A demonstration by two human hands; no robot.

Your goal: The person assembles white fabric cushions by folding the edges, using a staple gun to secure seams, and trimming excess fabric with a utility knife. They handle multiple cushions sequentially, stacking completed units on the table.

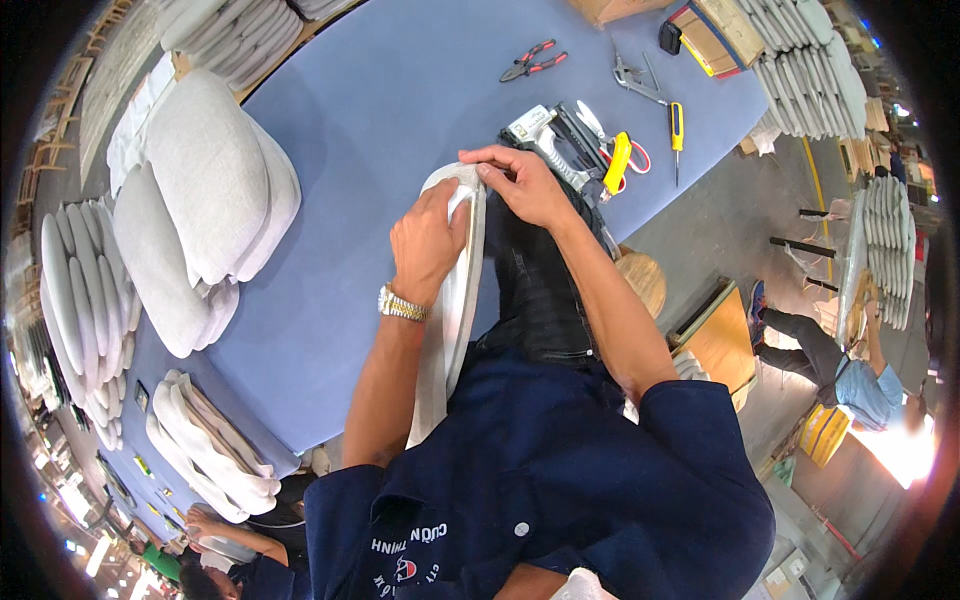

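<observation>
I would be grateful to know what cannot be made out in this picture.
Head view: palm of the left hand, hidden by its own back.
Head view: far face of the cushion, turned away.
Head view: far end of the brown box, cut by the top edge.
Head view: hands of the co-worker at right, too small and blurred.

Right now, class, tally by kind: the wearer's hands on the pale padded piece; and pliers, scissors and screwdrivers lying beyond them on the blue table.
Hands on padded piece: 2
Pliers: 1
Scissors: 1
Screwdrivers: 1
Total: 5
</observation>
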